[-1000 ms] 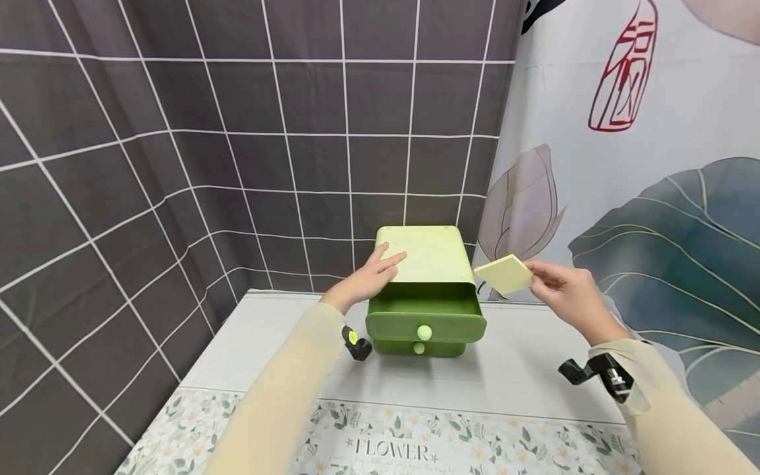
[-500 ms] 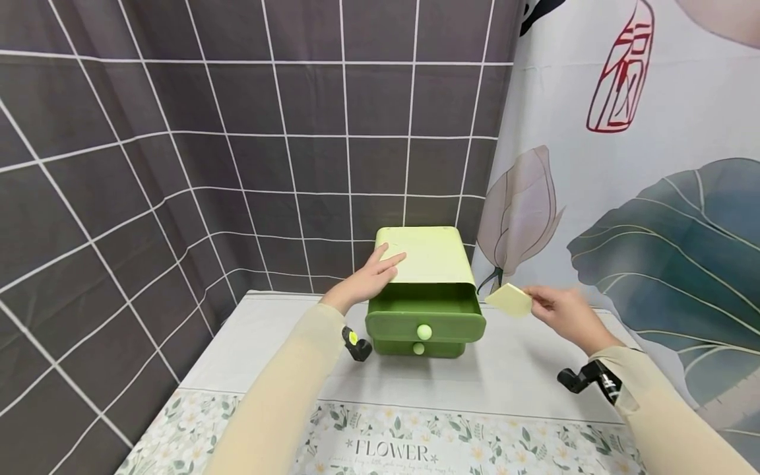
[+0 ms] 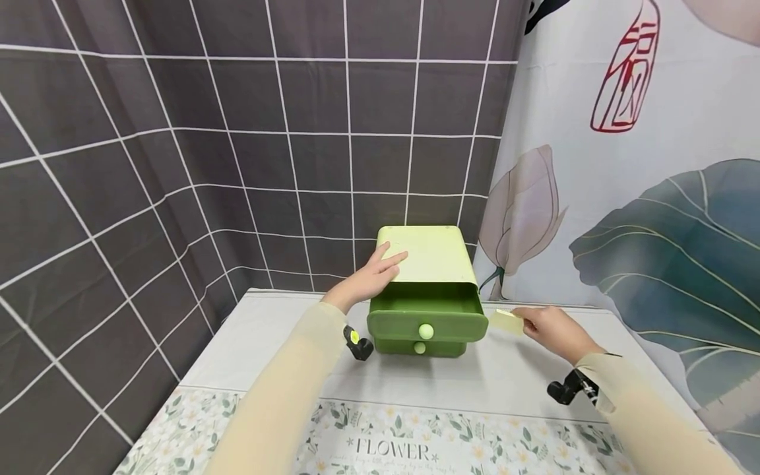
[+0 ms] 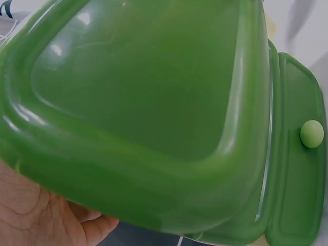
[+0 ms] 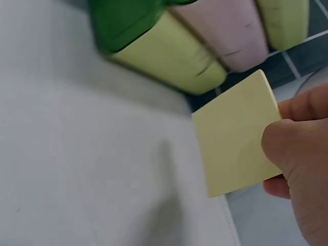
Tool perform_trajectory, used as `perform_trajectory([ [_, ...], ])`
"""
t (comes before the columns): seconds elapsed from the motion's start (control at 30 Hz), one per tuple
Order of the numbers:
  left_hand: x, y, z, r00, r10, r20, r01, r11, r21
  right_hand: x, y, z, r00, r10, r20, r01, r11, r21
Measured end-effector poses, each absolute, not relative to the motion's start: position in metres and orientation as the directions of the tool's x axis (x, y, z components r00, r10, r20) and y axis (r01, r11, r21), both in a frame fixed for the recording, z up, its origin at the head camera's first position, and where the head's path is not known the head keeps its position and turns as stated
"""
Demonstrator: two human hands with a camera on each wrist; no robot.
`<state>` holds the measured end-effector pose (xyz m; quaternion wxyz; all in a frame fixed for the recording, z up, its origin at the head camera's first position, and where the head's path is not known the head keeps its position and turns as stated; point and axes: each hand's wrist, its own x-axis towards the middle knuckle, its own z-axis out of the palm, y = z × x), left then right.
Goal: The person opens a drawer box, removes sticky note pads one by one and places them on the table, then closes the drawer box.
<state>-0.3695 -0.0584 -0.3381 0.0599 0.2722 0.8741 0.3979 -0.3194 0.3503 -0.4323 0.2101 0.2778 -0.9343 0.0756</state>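
Observation:
A small drawer cabinet (image 3: pixel 427 247) with a pale yellow-green top stands against the wall. Its upper green drawer (image 3: pixel 400 326) is pulled out and the inside visible in the head view is bare; the lower drawer (image 3: pixel 388 347) sits further back. My left hand (image 3: pixel 369 278) rests on the left edge of the cabinet top, fingers spread. To the right of the cabinet, my right hand (image 3: pixel 552 331) pinches a pale yellow sticky note pad (image 5: pixel 233 138) by one edge, between thumb and fingers. The pad is low over the table in the head view, close beside the open drawer.
The white table (image 3: pixel 285 330) carries a floral cloth strip (image 3: pixel 380 429) along its near side. A dark grid-patterned curtain (image 3: pixel 237 165) hangs behind and left, and a white flower-printed curtain (image 3: pixel 552 99) on the right. The cabinet's side shows a pink middle band (image 5: pixel 230 31).
My right hand has lowered the sticky note pad from beside the cabinet top toward the table, tilting it. The left hand stays where it was on the cabinet.

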Motion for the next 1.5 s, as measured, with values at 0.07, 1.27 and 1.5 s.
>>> perform_trajectory([
  [0.07,-0.370,-0.058,-0.339,-0.843,0.525,0.114,0.434,0.539,0.722,-0.319,0.351,-0.440,-0.742,-0.504,0.443,-0.555,0.832,0.017],
  [1.27,-0.371,-0.058,-0.343,-0.844,0.525,0.111,0.429,0.538,0.726,-0.284,0.346,-0.496,-0.706,-0.556,0.438,-0.541,0.823,0.173],
  [1.5,-0.371,-0.058,-0.342,-0.843,0.524,0.118,0.432,0.530,0.729,-0.278,0.341,-0.501,-0.737,-0.524,0.426,-0.517,0.844,0.144],
])
